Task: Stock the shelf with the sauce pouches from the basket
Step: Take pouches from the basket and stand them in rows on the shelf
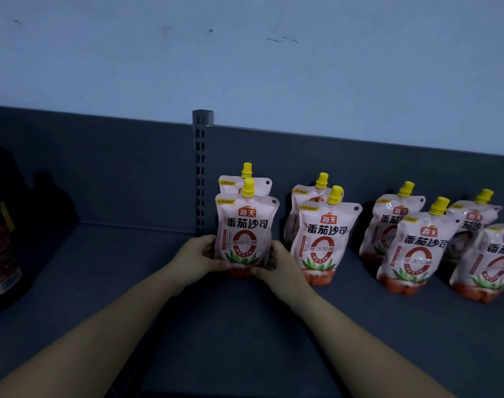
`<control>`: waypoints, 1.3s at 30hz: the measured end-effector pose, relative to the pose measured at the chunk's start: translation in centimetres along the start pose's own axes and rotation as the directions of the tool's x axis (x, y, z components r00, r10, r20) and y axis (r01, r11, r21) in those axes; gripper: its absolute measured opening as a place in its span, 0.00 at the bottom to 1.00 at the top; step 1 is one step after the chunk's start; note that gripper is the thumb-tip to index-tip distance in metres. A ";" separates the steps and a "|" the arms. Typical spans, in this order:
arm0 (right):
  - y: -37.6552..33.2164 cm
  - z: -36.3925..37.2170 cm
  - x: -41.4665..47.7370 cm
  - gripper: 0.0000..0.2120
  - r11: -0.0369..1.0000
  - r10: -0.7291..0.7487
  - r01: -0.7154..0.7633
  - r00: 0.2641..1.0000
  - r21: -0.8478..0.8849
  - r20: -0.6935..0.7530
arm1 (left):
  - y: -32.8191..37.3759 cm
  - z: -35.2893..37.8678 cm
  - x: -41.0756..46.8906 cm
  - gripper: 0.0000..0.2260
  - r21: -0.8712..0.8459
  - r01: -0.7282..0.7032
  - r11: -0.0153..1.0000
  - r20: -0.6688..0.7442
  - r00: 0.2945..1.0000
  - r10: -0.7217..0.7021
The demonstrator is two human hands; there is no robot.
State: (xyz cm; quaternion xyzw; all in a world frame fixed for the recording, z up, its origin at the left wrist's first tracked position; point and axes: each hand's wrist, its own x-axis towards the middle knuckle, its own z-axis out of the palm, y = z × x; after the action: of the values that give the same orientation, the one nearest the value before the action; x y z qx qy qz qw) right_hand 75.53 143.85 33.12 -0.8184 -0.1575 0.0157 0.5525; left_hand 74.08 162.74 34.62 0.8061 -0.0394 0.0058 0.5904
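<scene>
Head view: a dark grey shelf (273,326) carries yellow-capped sauce pouches (322,239) in front-and-back pairs, the rightmost cut off by the frame edge. The front-left pouch (245,234) stands upright between the left hand (200,255) and right hand (279,268), whose fingers curl round its lower sides and hide its base corners. At far left, a dark bottle (1,254) is hard to make out.

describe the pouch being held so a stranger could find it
Find the slotted post on the grey back panel. Right of it, the front pouch of the leftmost pair. Only it is gripped at its base by left hand and right hand.
</scene>
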 end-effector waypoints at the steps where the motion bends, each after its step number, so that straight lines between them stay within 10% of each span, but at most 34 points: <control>1: 0.0 0.0 -0.1 0.22 1.000 0.003 -0.003 1.000 0.001 0.008 | 0.0 0.1 -0.1 0.19 -0.001 -0.001 1.000 -0.003 1.000 0.001; 16: -2.3 1.2 -4.9 0.45 0.967 0.216 -0.192 0.967 -0.167 0.138 | -0.1 0.1 -2.0 0.23 0.060 0.118 0.991 -0.061 0.992 -0.114; 24: -6.4 5.0 -8.2 0.32 0.961 0.049 0.072 0.906 -0.267 0.421 | 1.6 -2.1 -7.4 0.15 0.333 0.139 0.933 -0.186 0.979 -0.079; 32: -12.2 12.6 -8.9 0.20 0.824 -0.361 0.563 0.605 -0.061 0.709 | 2.4 -8.8 -23.1 0.09 0.545 0.270 0.794 -0.533 0.842 0.080; 39: -16.3 21.1 -14.3 0.18 0.328 -0.494 0.941 0.243 -0.080 0.834 | 1.4 -11.7 -37.8 0.12 0.660 0.595 0.459 -0.669 0.743 -0.001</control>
State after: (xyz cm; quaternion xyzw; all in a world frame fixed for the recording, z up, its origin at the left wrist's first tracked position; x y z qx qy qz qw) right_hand 53.79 164.43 37.60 -0.6798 -0.7261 -0.0084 0.1029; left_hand 36.74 175.57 37.40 0.9352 0.3023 0.1599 0.0924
